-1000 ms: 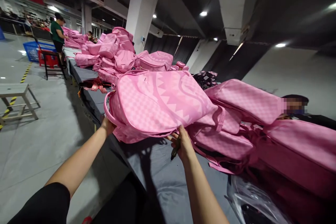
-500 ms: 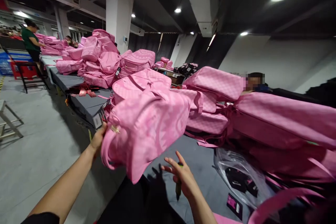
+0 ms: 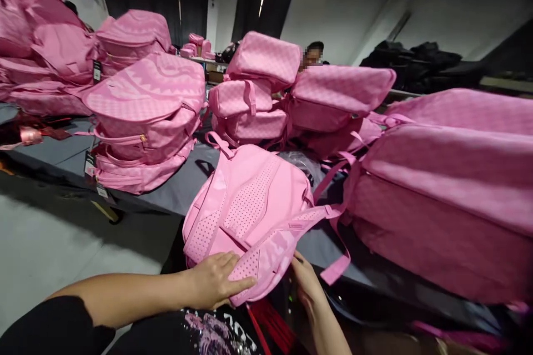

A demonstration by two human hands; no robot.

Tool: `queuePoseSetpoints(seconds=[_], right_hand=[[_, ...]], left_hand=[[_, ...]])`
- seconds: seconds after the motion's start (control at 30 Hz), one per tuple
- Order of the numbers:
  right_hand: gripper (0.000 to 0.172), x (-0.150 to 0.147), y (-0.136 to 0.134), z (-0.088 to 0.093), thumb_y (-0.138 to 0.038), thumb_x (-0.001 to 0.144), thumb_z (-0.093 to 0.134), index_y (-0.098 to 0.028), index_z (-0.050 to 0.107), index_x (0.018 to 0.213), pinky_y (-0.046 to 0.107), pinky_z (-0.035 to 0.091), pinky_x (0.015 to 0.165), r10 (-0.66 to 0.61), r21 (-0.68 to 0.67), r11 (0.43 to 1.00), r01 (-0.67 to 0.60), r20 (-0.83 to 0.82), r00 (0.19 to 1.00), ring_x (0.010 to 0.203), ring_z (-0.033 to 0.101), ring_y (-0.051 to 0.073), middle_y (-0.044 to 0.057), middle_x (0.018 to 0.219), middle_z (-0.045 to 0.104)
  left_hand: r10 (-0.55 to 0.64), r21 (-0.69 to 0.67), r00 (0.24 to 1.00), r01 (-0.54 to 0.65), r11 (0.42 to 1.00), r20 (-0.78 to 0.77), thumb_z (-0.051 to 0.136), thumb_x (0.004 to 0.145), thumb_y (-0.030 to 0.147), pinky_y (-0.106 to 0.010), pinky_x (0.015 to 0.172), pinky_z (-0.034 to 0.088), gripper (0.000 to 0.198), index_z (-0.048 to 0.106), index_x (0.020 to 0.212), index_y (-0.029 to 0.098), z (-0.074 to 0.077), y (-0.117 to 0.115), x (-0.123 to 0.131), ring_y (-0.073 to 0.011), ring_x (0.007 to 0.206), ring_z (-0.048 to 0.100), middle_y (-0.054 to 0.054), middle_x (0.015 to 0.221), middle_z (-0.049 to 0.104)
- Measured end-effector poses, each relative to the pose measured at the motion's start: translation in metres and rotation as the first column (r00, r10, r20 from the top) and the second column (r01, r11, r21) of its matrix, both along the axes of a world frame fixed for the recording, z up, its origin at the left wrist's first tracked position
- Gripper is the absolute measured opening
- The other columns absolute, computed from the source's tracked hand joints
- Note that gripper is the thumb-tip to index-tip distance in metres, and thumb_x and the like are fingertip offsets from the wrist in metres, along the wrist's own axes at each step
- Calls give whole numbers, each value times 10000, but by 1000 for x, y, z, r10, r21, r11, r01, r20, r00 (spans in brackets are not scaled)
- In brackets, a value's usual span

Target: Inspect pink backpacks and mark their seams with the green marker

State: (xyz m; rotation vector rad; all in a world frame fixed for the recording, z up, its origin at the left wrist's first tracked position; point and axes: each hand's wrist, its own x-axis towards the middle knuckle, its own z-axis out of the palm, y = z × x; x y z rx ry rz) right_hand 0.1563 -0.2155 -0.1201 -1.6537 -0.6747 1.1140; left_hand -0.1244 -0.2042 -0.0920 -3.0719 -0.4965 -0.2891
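A pink backpack (image 3: 250, 205) lies back side up at the near edge of the grey table (image 3: 175, 191), its perforated padding and shoulder straps facing me. My left hand (image 3: 216, 280) rests flat on its bottom corner, fingers stretched out. My right hand (image 3: 306, 280) is tucked under the backpack's lower edge beside a strap; its fingers are mostly hidden.
Pink backpacks are stacked at the left (image 3: 141, 116), in the middle (image 3: 258, 89) and at the right (image 3: 445, 177). A person sits behind the far piles (image 3: 314, 52). Dark bags (image 3: 420, 61) lie at the back right. Grey floor (image 3: 50, 238) lies to my left.
The backpack that I held up in the air has come down onto the table, back side up. My view has swung to the right. My left hand has moved from the handle to the bottom.
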Motion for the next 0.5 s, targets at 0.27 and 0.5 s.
queuePoseSetpoints(seconds=[0.27,0.5], right_hand=[[274,18,28,21,-219,660,655,-127,757,896,349,501,702,187,-165,978,-128,416,890,732,671,262,58,658,708],[481,29,4,78,-378,920,473,-192,610,1341,366,503,799,63,-21,989,-144,955,291,1013,692,299,149,1270,684]], left_hand=[[-112,-122,993,106,987,-41,409,975,552,-368,736,523,635,428,1484,172,-18,7,32,-265,848,660,-135,921,692],[21,-89,997,-14,996,79,472,951,561,-432,960,480,674,374,1511,199,-78,-10,71,-352,1373,442,-207,1517,427]])
